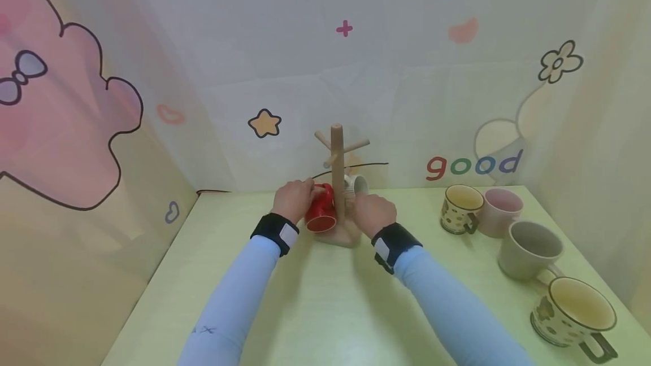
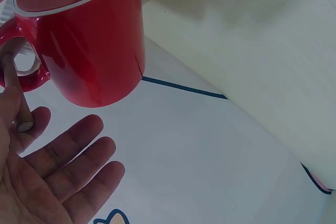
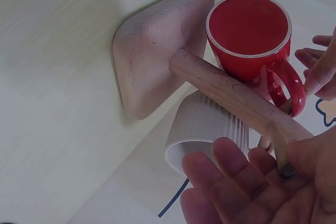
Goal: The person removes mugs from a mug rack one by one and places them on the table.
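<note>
A wooden mug tree (image 1: pixel 337 157) stands near the back wall. On its left a red mug (image 1: pixel 321 213) hangs tilted by its handle from a peg (image 2: pixel 24 114). My left hand (image 1: pixel 294 199) pinches that peg's end between thumb and forefinger; in the left wrist view its other fingers stretch out below the mug. My right hand (image 1: pixel 375 213) is at the tree's right side. In the right wrist view its thumb and forefinger pinch another peg (image 3: pixel 283 153), other fingers loosely bent. A white ribbed mug (image 3: pixel 202 121) hangs behind the post, partly hidden by the right hand.
Along the table's right side stand a small patterned mug (image 1: pixel 458 213), a pink mug (image 1: pixel 500 213), a grey-white mug (image 1: pixel 529 253) and a larger patterned mug (image 1: pixel 572 312). A printed cloth wall (image 1: pixel 305 72) rises close behind the tree. The tree's base (image 3: pixel 152 51) rests on the table.
</note>
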The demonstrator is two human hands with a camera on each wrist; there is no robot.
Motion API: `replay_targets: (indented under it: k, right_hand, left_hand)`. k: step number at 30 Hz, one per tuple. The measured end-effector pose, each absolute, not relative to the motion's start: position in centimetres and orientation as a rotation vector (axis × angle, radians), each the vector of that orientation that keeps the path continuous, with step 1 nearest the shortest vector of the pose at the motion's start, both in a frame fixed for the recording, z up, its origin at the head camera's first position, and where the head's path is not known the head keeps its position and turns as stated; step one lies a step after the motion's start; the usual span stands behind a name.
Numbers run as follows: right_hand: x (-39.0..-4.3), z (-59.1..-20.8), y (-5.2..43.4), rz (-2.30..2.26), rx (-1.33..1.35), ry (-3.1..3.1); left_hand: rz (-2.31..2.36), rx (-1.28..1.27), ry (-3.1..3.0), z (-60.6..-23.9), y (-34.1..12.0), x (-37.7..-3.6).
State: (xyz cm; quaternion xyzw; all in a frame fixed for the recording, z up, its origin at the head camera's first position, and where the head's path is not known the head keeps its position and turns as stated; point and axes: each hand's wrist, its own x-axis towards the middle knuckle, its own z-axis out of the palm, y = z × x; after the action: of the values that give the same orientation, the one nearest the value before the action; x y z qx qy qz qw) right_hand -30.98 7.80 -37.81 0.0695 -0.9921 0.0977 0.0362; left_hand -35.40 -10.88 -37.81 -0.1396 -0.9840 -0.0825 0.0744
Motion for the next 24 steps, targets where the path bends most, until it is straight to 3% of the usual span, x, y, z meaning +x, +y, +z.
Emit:
replay_targets:
  k: [24]
  right_hand:
    - [-32.0,-37.8,9.6,0.566,0.166,-3.068]
  left_hand:
    - [-0.313,-0.369,-2.941,-39.0,-10.6,-33.9]
